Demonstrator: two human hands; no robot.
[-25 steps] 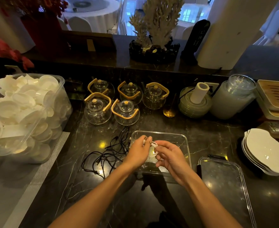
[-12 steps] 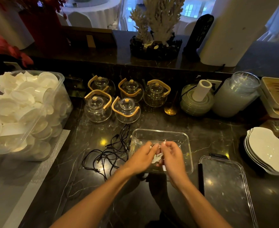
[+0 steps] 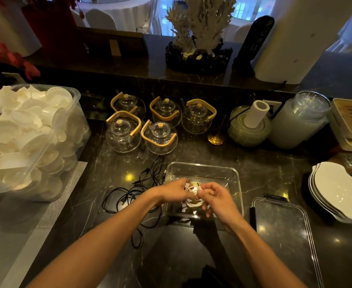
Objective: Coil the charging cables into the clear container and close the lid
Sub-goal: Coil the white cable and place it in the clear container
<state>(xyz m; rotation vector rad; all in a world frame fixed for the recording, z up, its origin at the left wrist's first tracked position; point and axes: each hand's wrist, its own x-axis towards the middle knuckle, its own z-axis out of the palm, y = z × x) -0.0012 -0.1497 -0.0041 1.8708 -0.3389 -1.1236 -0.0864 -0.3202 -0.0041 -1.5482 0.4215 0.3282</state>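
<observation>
White charging cable [image 3: 193, 203], partly coiled, held above the open clear container [image 3: 204, 169] at the middle of the dark marble counter [image 3: 264, 163]. Pinched near one end by the left hand [image 3: 174, 192], fingers closed on it; gripped near the other end by the right hand [image 3: 216, 199], fingers curled around it, loops hanging below between the two. Plug ends poking up between the fingertips, though too small and blurred to tell the connector type. Just left of the container, touching its near corner: loose tangle of black cables [image 3: 133, 196], spread flat on the counter and not yet coiled. To the right of the container, apart from it: clear lid [image 3: 283, 231], lying flat, with a dark clip at its far edge. Behind the container: five glass teapots [image 3: 160, 136] with wooden handles, grouped in two rows. Further right along the back: white roll [image 3: 256, 114] standing on stacked greenish dishes, then a tall stack of glass dishes [image 3: 301, 121]. At the right edge: stack of white plates [image 3: 339, 190]. At the left edge: large clear bin [image 3: 75, 113] heaped with white spoons and small dishes.
</observation>
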